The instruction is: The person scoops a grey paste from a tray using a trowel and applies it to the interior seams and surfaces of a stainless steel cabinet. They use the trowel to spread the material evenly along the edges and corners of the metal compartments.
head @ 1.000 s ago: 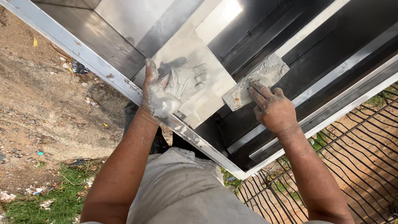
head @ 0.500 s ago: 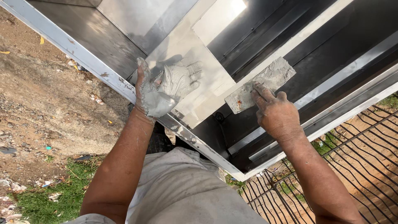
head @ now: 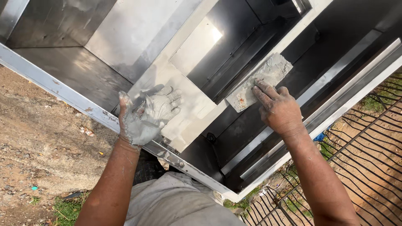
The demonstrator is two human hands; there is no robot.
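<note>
My left hand (head: pixel 146 117), coated in grey putty, holds a flat white plate (head: pixel 184 104) loaded with putty against the metal frame. My right hand (head: pixel 278 111) grips a wide putty knife (head: pixel 259 81) smeared with grey filler and presses its blade flat on a pale vertical strip (head: pixel 234 62) of the dark metal window frame. The knife's handle is hidden under my fingers.
A shiny steel channel (head: pixel 63 92) runs along the frame's outer edge. Far below lie bare dirt ground (head: pixel 37 146) at left and a black metal fence (head: pixel 360 167) with grass at right. My grey trousers (head: pixel 176 201) show at bottom centre.
The view has shifted slightly. My right hand has slid the putty knife a little up and right along the strip; my left hand still holds the plate in the same spot.
</note>
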